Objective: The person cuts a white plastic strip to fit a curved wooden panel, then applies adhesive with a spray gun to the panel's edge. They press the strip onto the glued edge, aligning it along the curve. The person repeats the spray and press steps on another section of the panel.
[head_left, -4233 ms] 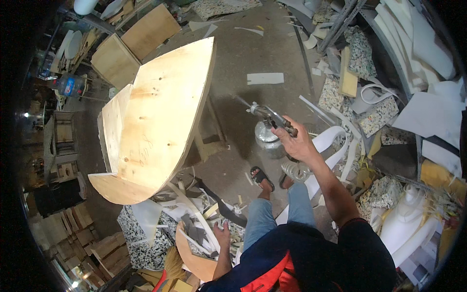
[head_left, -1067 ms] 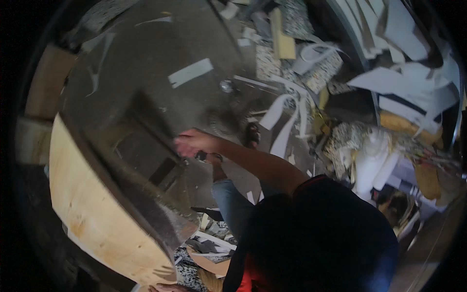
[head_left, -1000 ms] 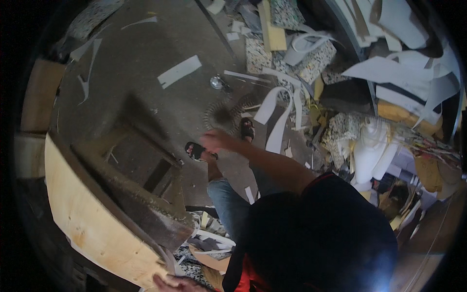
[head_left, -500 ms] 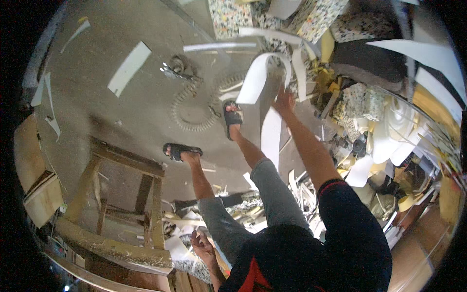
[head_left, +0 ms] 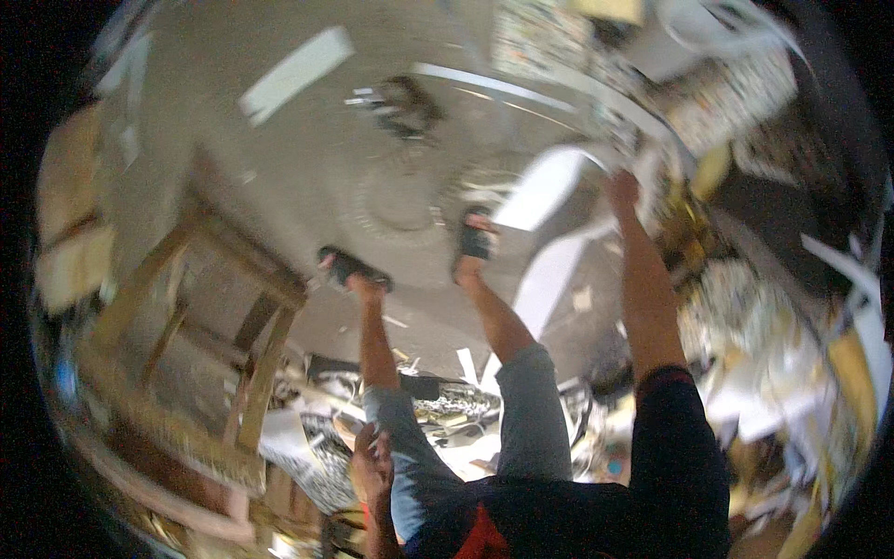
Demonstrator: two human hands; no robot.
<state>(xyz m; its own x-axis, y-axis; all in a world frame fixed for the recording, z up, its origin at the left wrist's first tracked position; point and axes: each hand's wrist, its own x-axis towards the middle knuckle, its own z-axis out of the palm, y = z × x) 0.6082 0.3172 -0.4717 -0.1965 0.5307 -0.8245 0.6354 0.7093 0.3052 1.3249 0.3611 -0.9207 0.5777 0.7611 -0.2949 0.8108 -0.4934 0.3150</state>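
Note:
My right hand (head_left: 622, 191) is stretched out ahead to the right, its fingers closed on a long white strip (head_left: 549, 191). The strip looks like thin foam sheet; it bends in a loop by the hand, and a lower length (head_left: 551, 275) trails back toward my right leg. Motion blur smears the exact grip. Low beside my left thigh hangs my left hand (head_left: 374, 456), its fingers loosely curled and apart, with nothing visible in them.
A wooden frame (head_left: 247, 252) stands at the left. On the floor lie a white piece (head_left: 296, 74), a narrow strip (head_left: 494, 86) and a coiled hose (head_left: 391, 200) with a blurred tool (head_left: 405, 107). Speckled foam blocks (head_left: 736, 102) and heaped scraps (head_left: 773, 391) crowd the right.
My right hand has moved right, and the white strip has shifted right with it. The whole view has swung, so floor things appear shifted. My left hand still hangs by my thigh.

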